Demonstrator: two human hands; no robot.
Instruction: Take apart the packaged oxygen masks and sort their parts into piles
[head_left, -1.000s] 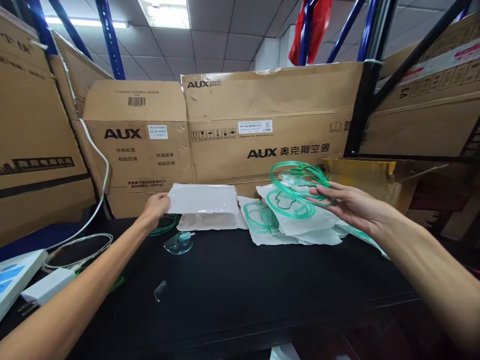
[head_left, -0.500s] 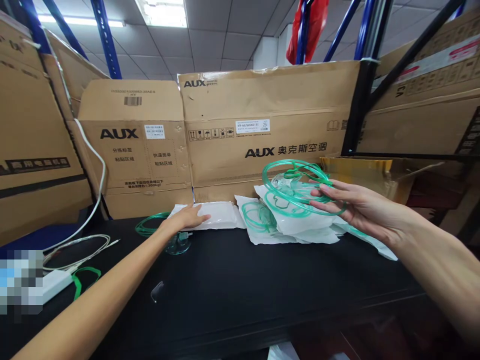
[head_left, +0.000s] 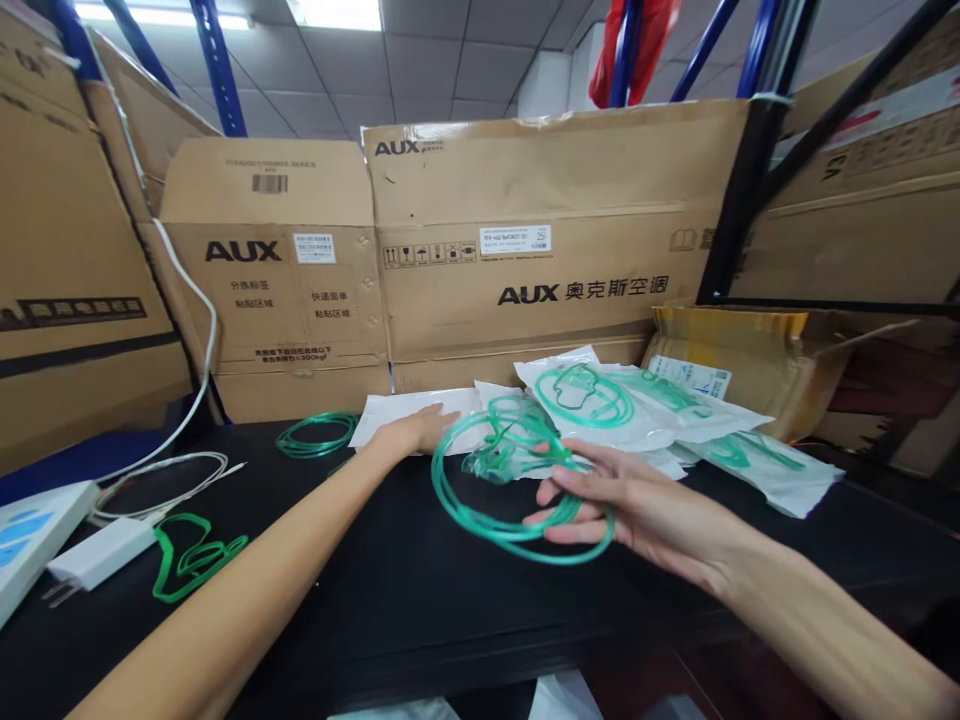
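green tubing coil (head_left: 517,530): glossy translucent plastic | sealed pouches (head_left: 637,410): smooth white film | table (head_left: 420,600): matt black | cartons (head_left: 525,230): rough brown cardboard

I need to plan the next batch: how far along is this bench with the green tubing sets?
Done: several sealed white pouches with green tubing lie stacked at the back. In hand: the right hand holds a loose coil of green tubing with a clear mask; the left hand rests on a flat white pouch. Left: another green tubing coil lies unbagged.
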